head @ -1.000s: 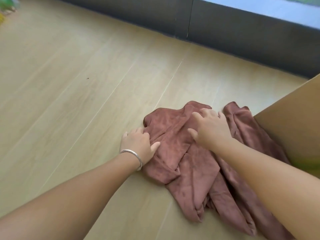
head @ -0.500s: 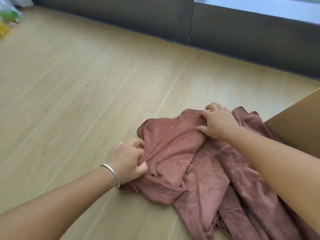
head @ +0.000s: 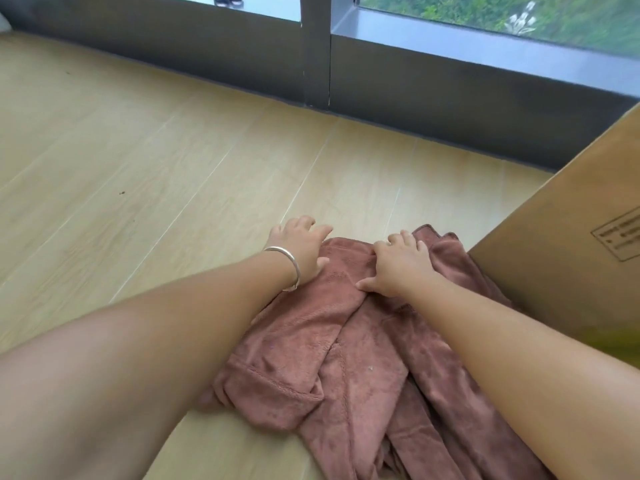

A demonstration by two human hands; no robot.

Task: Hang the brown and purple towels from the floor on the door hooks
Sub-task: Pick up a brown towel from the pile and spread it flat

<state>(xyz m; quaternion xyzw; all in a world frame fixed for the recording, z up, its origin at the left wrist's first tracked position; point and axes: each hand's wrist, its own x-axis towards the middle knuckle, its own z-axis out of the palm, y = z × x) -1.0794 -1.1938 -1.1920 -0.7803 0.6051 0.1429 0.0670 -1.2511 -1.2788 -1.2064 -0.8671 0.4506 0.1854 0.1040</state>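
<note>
Your left hand (head: 300,249) is now lying at the 12 o'clock edge of the brown towel (head: 311,344), fingers spread and loose, palm partly on the cloth and fingertips reaching the floor (head: 145,161); 0.5 s ago it was pinching a fold at the towel's 9 o'clock side, so that grip is released. Your right hand (head: 398,266) is pressing on the towel's upper edge just beside the left, fingers slightly bent over the fabric; whether they are gathering cloth cannot be told. A bracelet (head: 287,263) is circling the left wrist. The towel is lying crumpled on the floor, its 3 o'clock side touching a cardboard box (head: 561,258). A dark window frame (head: 317,60) is running along 12 o'clock. No purple towel and no door hooks are showing. Judged from this, both hands are moving to the top hem, likely to find 2 corners before lifting; hanging is not yet begun.
</note>
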